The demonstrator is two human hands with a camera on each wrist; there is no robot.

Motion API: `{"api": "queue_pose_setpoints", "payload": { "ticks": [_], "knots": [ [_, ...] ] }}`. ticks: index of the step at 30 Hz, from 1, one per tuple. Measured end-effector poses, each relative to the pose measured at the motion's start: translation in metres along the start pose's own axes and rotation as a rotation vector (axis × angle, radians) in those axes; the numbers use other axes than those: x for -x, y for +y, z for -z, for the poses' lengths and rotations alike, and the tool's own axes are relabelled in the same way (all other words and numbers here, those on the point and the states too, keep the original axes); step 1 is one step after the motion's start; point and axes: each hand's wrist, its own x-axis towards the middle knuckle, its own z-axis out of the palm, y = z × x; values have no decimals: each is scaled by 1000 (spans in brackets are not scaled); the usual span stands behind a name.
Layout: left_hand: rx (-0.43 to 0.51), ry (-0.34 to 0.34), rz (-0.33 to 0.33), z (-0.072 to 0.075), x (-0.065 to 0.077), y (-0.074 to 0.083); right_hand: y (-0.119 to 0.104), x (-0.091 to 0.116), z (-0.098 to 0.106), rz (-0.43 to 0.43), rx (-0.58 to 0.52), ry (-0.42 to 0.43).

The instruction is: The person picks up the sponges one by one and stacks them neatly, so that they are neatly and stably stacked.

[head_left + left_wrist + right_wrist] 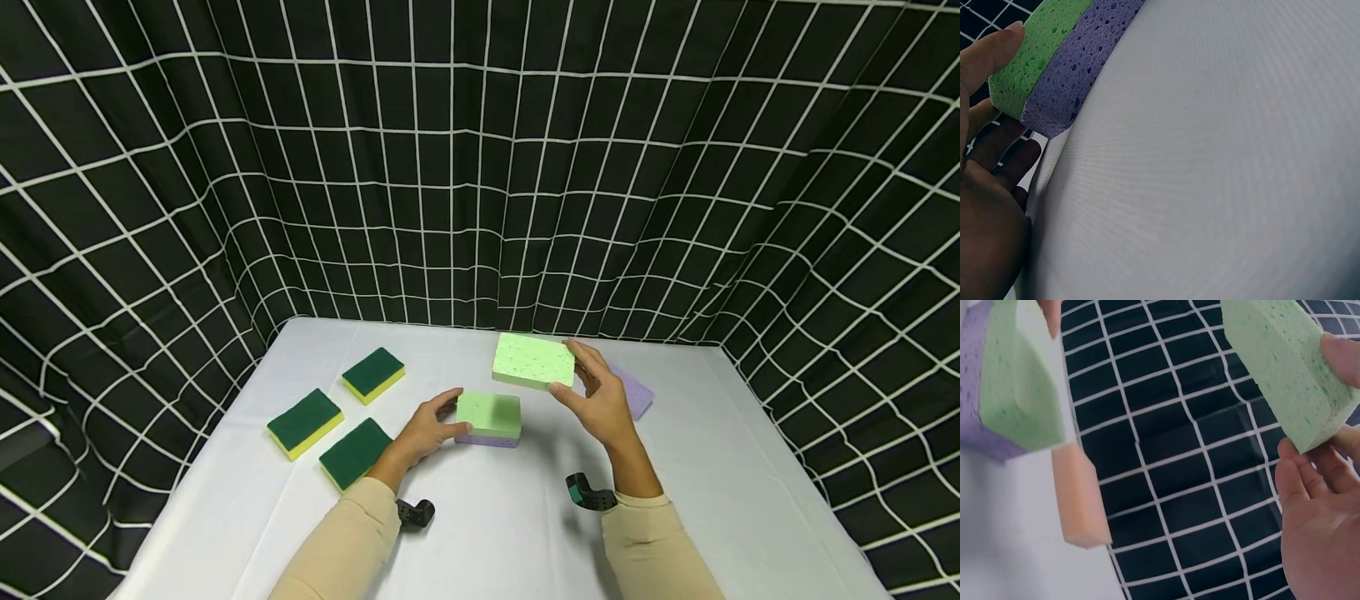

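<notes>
My right hand (602, 402) holds a light green sponge (534, 358) by its right end, thumb at the near edge, raised above the table. In the right wrist view its porous face and the gripping fingers show close up. Lower and to the left, another green sponge (487, 410) lies flat on a purple sponge (486, 440). My left hand (429, 432) pinches the left end of that upper green sponge between thumb and fingers. The left wrist view shows the purple sponge (1082, 72) directly under the green one, near the white cloth.
Three yellow scrub sponges with dark green tops, one far (373, 372), one left (303, 418), one near (356, 452), lie left on the white table (480, 533). Another purple sponge (636, 393) lies behind my right hand. The right wrist view shows a peach sponge (1080, 497). Black gridded curtains surround the table.
</notes>
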Motion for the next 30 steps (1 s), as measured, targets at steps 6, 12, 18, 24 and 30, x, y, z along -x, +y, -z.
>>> {"api": "queue_pose_setpoints", "payload": {
  "ticks": [6,12,18,24,30],
  "knots": [
    [-1,4,-1,-1,-1,1,-21,-3,-18,-58,-9,-21],
    [1,7,7,0,-1,1,-13,2,-32,-103,-20,-45],
    [6,5,-4,-2,0,1,-4,7,-41,-138,-5,-57],
    [-6,9,-16,-2,1,3,17,14,-46,-177,-6,-70],
    [-28,17,-12,-2,1,3,48,21,-50,-168,-24,-64]
  ]
}}
